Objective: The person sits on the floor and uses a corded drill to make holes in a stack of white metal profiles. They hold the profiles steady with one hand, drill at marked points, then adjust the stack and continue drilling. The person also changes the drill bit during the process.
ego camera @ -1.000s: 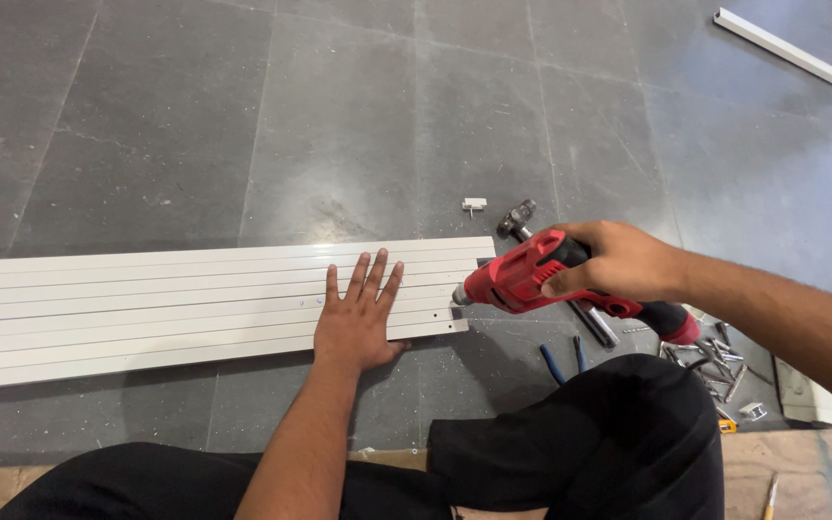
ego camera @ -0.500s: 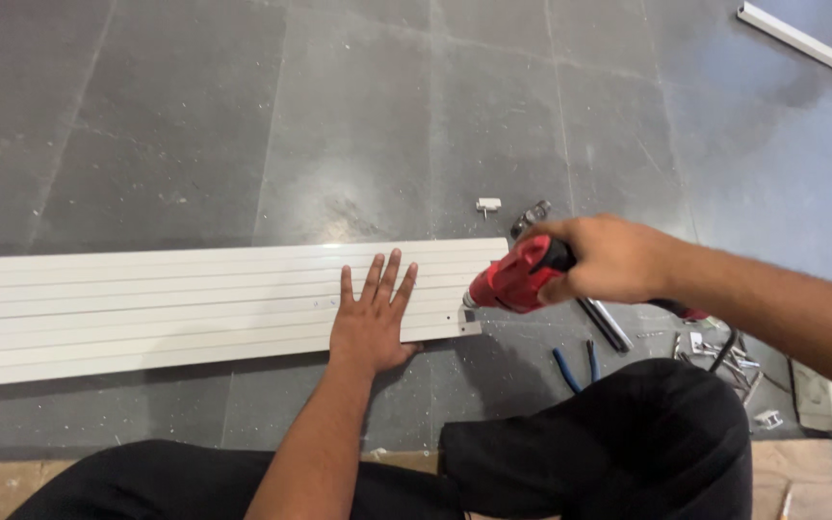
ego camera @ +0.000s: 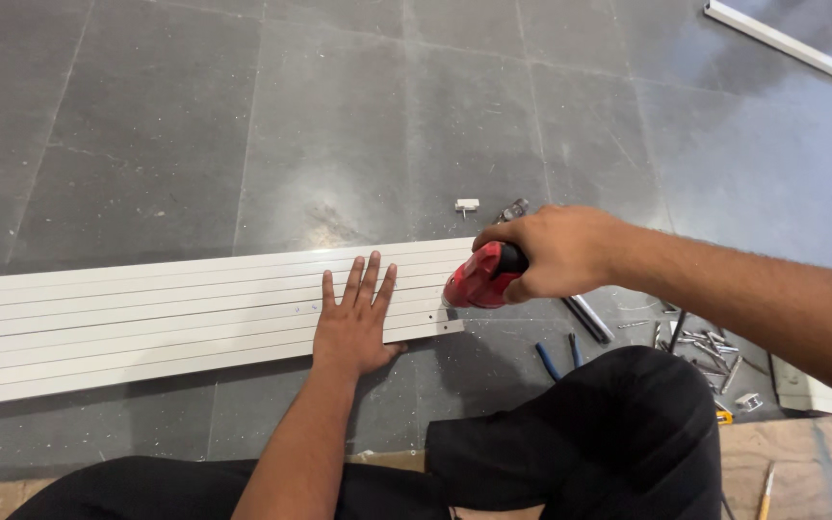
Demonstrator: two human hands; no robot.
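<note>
The left hand (ego camera: 353, 323) lay flat on the white slats (ego camera: 146, 313), a little below the middle of the frame. Its fingers were spread wide and it gripped nothing. It pressed down near the right end of the slats.

The slats lay side by side on the grey floor (ego camera: 243, 125). They ran from the left edge of the frame to just past the middle.

The right hand (ego camera: 556, 250) was closed tight around a red drill (ego camera: 481, 277). It came in from the right side of the frame. The drill's front end was at the right end of the slats, just beside the left hand's fingers. I could not tell if the tip touched the slats.

A small white clip (ego camera: 466, 204) lay on the floor just above the drill. Blue pliers (ego camera: 559, 354) lay on the floor below the right hand, near the person's black knee (ego camera: 628, 424). A pile of small metal bits (ego camera: 710, 351) lay at the lower right of the frame. A long white strip (ego camera: 787, 48) lay far off at the upper right. A brown mat (ego camera: 792, 472) showed at the bottom right.
</note>
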